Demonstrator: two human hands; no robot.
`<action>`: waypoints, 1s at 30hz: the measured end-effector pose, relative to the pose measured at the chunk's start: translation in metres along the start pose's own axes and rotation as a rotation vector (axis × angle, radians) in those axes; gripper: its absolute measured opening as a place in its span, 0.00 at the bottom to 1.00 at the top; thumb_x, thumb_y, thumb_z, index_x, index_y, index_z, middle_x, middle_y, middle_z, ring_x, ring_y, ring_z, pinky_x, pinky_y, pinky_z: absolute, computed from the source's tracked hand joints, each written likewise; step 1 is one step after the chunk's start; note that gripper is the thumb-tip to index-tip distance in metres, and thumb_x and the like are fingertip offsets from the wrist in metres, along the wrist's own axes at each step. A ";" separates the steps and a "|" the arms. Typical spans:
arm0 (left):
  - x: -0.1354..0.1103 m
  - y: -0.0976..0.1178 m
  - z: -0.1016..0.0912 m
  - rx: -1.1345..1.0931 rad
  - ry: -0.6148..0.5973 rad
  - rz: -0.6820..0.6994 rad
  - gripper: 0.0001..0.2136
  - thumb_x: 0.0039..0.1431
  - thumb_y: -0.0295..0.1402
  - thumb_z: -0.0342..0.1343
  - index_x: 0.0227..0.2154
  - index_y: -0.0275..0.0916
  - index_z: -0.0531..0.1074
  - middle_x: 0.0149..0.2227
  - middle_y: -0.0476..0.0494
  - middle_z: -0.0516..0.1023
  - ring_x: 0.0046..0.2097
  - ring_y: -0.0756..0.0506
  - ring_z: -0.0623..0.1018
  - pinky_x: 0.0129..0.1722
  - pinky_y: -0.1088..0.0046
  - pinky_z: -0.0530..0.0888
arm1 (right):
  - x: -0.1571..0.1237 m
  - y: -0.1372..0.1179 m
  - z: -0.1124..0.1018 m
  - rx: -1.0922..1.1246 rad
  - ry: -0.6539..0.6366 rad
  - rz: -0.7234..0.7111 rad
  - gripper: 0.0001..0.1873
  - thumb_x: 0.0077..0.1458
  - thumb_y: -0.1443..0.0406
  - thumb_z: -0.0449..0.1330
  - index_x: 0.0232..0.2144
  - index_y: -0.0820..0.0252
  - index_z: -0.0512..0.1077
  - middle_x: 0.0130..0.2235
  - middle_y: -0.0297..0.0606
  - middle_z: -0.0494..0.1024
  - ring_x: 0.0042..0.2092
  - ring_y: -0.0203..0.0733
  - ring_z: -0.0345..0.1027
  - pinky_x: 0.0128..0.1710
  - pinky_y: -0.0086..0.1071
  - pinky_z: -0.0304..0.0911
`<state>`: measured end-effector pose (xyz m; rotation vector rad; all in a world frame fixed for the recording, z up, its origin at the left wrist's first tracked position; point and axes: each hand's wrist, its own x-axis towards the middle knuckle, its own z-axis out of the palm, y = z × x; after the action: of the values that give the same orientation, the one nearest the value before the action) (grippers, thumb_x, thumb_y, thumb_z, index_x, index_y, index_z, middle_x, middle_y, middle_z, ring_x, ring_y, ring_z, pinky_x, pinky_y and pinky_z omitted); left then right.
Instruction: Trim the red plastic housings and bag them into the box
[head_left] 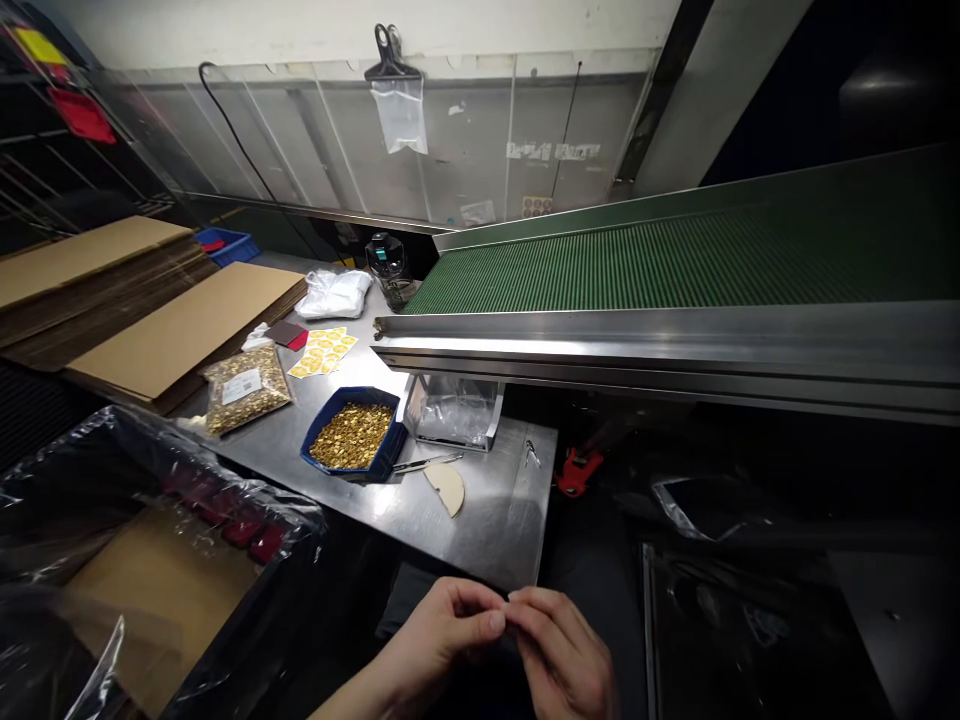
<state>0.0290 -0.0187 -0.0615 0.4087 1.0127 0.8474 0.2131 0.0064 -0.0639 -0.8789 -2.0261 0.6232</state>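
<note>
My left hand (457, 625) and my right hand (559, 640) meet fingertip to fingertip just off the near edge of the metal table (480, 540). Both are closed in a pinch, and whatever lies between the fingers is too small or hidden to make out. Beyond them on the table are a pale half-round disc (448, 487) and metal tweezers (427, 463). A blue tray (306, 440) filled with small gold-coloured pieces (352, 436) stands behind the tweezers. To its right, a clear bin (454, 410) holds plastic bags.
A green ribbed conveyor (600, 265) crosses the right side. At left are a bag of gold pieces (246, 390), yellow stickers (324, 352), stacked cardboard (187, 325) and a box lined with black plastic (300, 510). A bottle (390, 272) stands at the back.
</note>
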 end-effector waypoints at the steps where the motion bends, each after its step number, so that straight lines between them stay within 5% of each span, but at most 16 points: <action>1: 0.000 0.002 -0.001 0.022 -0.013 0.003 0.18 0.47 0.44 0.73 0.33 0.32 0.82 0.22 0.50 0.66 0.25 0.53 0.60 0.27 0.74 0.52 | 0.001 0.001 -0.001 0.015 -0.005 0.003 0.15 0.62 0.75 0.57 0.46 0.55 0.77 0.40 0.39 0.81 0.41 0.41 0.78 0.39 0.30 0.75; 9: -0.001 0.008 -0.004 0.208 -0.072 0.068 0.20 0.50 0.47 0.71 0.33 0.31 0.84 0.27 0.45 0.71 0.31 0.49 0.63 0.31 0.71 0.55 | -0.004 0.001 -0.003 -0.032 -0.157 -0.005 0.13 0.64 0.73 0.53 0.47 0.57 0.72 0.40 0.40 0.79 0.41 0.41 0.76 0.40 0.31 0.72; 20: 0.019 -0.033 -0.010 0.123 0.032 -0.039 0.24 0.43 0.52 0.72 0.31 0.31 0.83 0.24 0.45 0.72 0.24 0.51 0.65 0.27 0.73 0.62 | -0.021 0.012 0.008 -0.355 -0.255 0.027 0.13 0.63 0.74 0.47 0.41 0.59 0.69 0.36 0.40 0.76 0.33 0.42 0.73 0.34 0.34 0.66; 30: 0.021 -0.021 -0.013 0.135 -0.078 -0.002 0.22 0.43 0.49 0.73 0.29 0.31 0.83 0.26 0.45 0.72 0.27 0.49 0.67 0.27 0.72 0.61 | -0.010 0.005 -0.012 -0.145 -0.239 0.070 0.13 0.66 0.69 0.54 0.49 0.53 0.75 0.35 0.35 0.79 0.35 0.38 0.75 0.35 0.29 0.67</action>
<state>0.0322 -0.0165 -0.0933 0.5519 1.0009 0.7579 0.2294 0.0036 -0.0658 -1.0044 -2.2858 0.6517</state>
